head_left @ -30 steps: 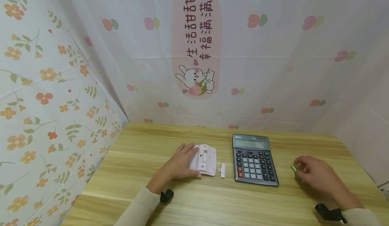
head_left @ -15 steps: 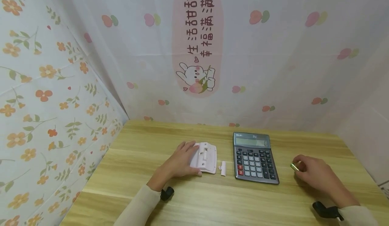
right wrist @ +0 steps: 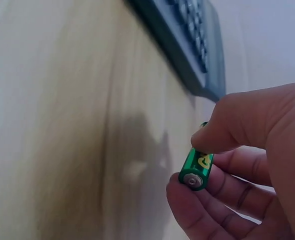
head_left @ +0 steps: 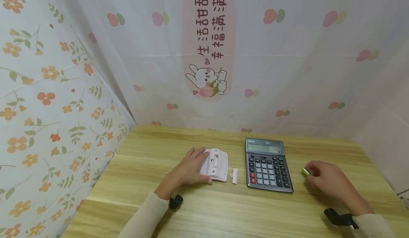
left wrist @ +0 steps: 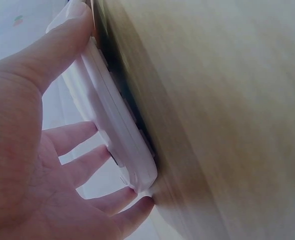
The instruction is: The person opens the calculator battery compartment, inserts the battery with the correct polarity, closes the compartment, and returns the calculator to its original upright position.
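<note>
A pale pinkish-white device (head_left: 218, 165) lies on the table with its battery compartment uncovered and facing up. My left hand (head_left: 190, 168) holds it from the left, thumb at the near edge; in the left wrist view the fingertips touch the side of the device (left wrist: 112, 110). Just right of the device lies a small white battery cover (head_left: 235, 176). At the right, my right hand (head_left: 329, 179) pinches a green battery (right wrist: 196, 167) between thumb and fingers, low over the table. The flat metal end of the battery shows in the right wrist view.
A grey desk calculator (head_left: 268, 165) lies face up between the battery cover and my right hand. The wooden table (head_left: 223, 209) ends at a white printed curtain (head_left: 287, 71) behind. A flowered cloth (head_left: 64, 124) hangs along the left side.
My right hand has moved a little left towards the grey calculator, carrying the battery. The left hand stays on the device. The head view has tilted slightly.
</note>
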The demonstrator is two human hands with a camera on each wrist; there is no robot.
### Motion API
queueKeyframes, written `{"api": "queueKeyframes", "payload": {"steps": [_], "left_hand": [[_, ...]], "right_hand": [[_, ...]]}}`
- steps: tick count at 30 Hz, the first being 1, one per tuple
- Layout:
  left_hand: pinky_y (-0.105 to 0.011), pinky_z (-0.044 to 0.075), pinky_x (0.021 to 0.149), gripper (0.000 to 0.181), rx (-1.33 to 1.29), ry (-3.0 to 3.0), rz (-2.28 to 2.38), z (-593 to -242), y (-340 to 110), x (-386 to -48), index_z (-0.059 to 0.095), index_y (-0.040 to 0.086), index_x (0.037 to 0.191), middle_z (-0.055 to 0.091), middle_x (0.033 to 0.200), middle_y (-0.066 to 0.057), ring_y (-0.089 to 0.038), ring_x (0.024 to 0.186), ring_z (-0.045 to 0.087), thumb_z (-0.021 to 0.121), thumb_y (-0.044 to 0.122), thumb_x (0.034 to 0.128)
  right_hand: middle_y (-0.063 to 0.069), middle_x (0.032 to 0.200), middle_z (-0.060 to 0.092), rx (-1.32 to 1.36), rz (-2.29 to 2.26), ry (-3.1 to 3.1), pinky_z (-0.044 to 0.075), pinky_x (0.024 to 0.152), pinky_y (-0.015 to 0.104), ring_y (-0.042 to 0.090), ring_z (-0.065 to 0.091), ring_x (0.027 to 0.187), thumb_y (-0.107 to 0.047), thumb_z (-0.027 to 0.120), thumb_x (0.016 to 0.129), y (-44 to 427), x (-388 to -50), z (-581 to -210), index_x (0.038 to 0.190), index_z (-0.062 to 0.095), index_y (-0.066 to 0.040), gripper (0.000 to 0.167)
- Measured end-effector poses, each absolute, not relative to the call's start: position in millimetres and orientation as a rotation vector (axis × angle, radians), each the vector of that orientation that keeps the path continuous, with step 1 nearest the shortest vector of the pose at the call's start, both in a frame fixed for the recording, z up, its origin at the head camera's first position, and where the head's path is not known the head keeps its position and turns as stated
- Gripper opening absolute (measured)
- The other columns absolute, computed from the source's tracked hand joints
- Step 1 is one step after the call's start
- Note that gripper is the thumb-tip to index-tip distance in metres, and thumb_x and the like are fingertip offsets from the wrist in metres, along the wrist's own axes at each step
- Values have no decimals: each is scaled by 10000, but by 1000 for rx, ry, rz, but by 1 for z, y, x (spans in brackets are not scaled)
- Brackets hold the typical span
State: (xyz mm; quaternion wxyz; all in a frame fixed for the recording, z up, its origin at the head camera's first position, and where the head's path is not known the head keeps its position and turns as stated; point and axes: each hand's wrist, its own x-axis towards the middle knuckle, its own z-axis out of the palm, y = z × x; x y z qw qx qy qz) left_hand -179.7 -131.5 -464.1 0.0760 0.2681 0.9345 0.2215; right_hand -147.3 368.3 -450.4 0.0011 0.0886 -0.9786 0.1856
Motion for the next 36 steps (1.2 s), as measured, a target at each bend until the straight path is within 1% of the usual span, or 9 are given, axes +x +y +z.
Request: {"api": "queueKeyframes", "payload": {"steps": [2, 6, 9, 12, 17, 22, 28, 36], "left_hand": [[-646, 225, 1289, 1034, 806, 2802, 665, -464, -132, -180, 440, 32, 1665, 336, 1754, -191, -544, 1603, 244, 920, 509, 883], [-643, 217, 1293, 1034, 815, 2800, 664, -464, -132, -179, 440, 25, 1664, 340, 1750, -197, -543, 1601, 249, 919, 507, 884], [-638, 209, 1297, 1037, 823, 2799, 662, -463, -132, -180, 438, 21, 1665, 341, 1749, -204, -542, 1601, 252, 917, 511, 886], [-636, 211, 1297, 1039, 824, 2799, 663, -463, -132, -179, 435, 27, 1668, 341, 1749, -205, -545, 1601, 252, 915, 515, 887], [-637, 219, 1294, 1041, 807, 2797, 664, -463, -132, -180, 430, 39, 1675, 337, 1754, -192, -544, 1603, 248, 911, 522, 888], [-631, 207, 1300, 1044, 817, 2800, 642, -463, -132, -179, 425, 35, 1676, 334, 1756, -189, -534, 1605, 250, 904, 528, 892], [-637, 196, 1300, 1035, 839, 2790, 662, -461, -132, -179, 422, 26, 1674, 327, 1756, -204, -547, 1604, 241, 900, 520, 900], [-648, 218, 1291, 1040, 839, 2796, 666, -463, -133, -179, 426, 36, 1675, 334, 1755, -197, -556, 1598, 248, 906, 524, 892]], "right_hand": [[-25, 868, 655, 285, 618, -3063, 489, 675, 381, 182, 570, 789, -114, 805, 929, 366, -148, -450, 1060, 765, -12, 170], [-36, 869, 639, 293, 675, -3041, 494, 674, 348, 178, 612, 817, -103, 794, 950, 364, -149, -450, 1089, 768, -8, 170], [-42, 869, 645, 301, 727, -3020, 501, 673, 340, 182, 652, 830, -106, 789, 953, 361, -149, -451, 1164, 764, -13, 232], [-55, 854, 650, 324, 755, -2990, 498, 670, 336, 170, 659, 811, -100, 789, 947, 359, -149, -452, 1230, 756, -46, 290], [-71, 834, 637, 369, 751, -2958, 479, 663, 334, 141, 620, 773, -79, 771, 938, 350, -150, -448, 1193, 772, -94, 255], [-69, 839, 634, 404, 759, -2961, 465, 644, 322, 145, 599, 766, -91, 769, 955, 339, -154, -443, 1179, 774, -83, 224], [-69, 850, 646, 456, 755, -2952, 467, 647, 319, 132, 607, 762, -78, 756, 931, 322, -159, -437, 1180, 787, -82, 251], [-64, 900, 664, 544, 798, -2933, 496, 663, 341, 124, 610, 784, -67, 769, 918, 297, -166, -431, 1194, 781, -57, 276]]}}
